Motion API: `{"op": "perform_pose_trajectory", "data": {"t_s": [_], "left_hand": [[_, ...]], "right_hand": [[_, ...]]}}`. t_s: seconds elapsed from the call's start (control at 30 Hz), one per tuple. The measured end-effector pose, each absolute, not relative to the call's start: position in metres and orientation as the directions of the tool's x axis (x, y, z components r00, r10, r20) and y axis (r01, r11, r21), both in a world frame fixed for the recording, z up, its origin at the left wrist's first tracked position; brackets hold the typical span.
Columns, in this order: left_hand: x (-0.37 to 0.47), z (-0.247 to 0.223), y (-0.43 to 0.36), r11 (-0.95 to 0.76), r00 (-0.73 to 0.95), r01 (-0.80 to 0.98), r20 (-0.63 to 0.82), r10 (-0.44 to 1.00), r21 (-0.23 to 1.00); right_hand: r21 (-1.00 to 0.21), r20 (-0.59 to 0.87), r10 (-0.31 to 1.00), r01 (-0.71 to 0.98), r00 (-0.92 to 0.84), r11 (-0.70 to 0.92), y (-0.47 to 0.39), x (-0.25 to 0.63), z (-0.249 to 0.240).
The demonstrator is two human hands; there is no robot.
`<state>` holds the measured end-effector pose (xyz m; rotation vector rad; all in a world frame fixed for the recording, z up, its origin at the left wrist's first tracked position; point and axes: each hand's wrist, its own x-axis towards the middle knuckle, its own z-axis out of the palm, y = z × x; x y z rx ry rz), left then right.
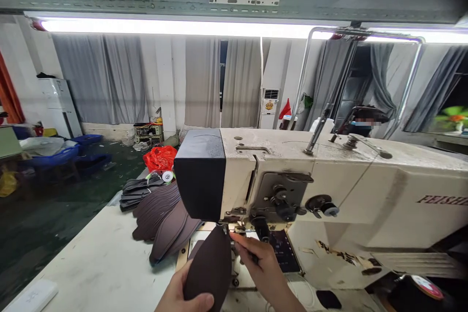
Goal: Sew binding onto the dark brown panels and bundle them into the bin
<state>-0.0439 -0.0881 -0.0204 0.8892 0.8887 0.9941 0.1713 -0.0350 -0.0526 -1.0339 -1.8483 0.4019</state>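
A dark brown, leaf-shaped fabric panel (211, 265) stands tilted with its pointed tip at the needle area (225, 228) of a sewing machine (351, 185). My left hand (185, 288) grips the panel's lower end, thumb in front and fingers behind. Close to the tip, on the panel's right side, is my right hand (263, 264). Its forefinger points toward the needle while the other fingers curl in around something dark, too hidden to name.
Fanned stacks of brown panels (161, 212) lie left of the machine head, with bundled dark pieces (141, 190) and a red plastic bag (160, 157) behind. A white box-like object (32, 296) rests at the table's near left. Another person (363, 122) is beyond the machine.
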Motion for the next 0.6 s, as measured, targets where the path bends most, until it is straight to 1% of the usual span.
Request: {"op": "perform_pose_trajectory", "data": {"t_s": [0.17, 0.27, 0.4, 0.5, 0.6], "left_hand": [[-0.039, -0.024, -0.075, 0.192, 0.279, -0.313, -0.103, 0.955, 0.930], [-0.037, -0.027, -0.066, 0.178, 0.275, -0.303, -0.093, 0.957, 0.936], [-0.031, -0.026, -0.058, 0.141, 0.212, -0.334, -0.071, 0.975, 0.932], [-0.025, -0.026, -0.055, 0.096, 0.142, -0.284, -0.057, 0.988, 0.954], [-0.019, -0.029, -0.053, 0.065, 0.051, -0.189, -0.056, 0.997, 0.980]], "right_hand": [[-0.653, 0.560, 0.806, 0.498, -0.189, 0.571, -0.037, 0.171, -0.052], [-0.657, 0.554, 0.812, 0.502, -0.184, 0.562, -0.037, 0.172, -0.051], [-0.682, 0.539, 0.825, 0.486, -0.171, 0.546, -0.037, 0.171, -0.050], [-0.699, 0.525, 0.834, 0.474, -0.170, 0.536, -0.037, 0.169, -0.049], [-0.684, 0.524, 0.835, 0.501, -0.169, 0.531, -0.037, 0.169, -0.050]]}}
